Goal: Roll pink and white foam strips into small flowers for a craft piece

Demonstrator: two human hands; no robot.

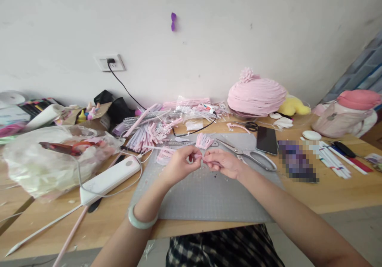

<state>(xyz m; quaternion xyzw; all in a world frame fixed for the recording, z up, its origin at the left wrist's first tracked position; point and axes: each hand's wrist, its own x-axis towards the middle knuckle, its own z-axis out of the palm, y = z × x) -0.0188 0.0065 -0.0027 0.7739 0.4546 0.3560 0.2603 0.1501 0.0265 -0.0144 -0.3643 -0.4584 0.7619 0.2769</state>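
Over the grey cutting mat [209, 199], my left hand [184, 164] has its thumb and forefinger pinched on a small pink piece. My right hand [222, 162] faces it, fingers closed on a thin pink piece whose end shows below the fingertips. The fingertips nearly meet, and whether both hold one and the same piece is too small to tell. Just beyond them lies a small row of pink and lilac fuzzy loops [204, 141]. Large scissors [249, 155] lie on the mat to the right of my hands, with a metal ruler [179, 143] behind my left hand.
At the left are a white power strip [110, 179] with cables and a plastic bag [56, 159]. Fuzzy stems [149, 133] pile up behind the mat. A phone [266, 140], white pens [334, 159], a pink bundle [256, 96] and a jar [340, 115] stand or lie rightward.
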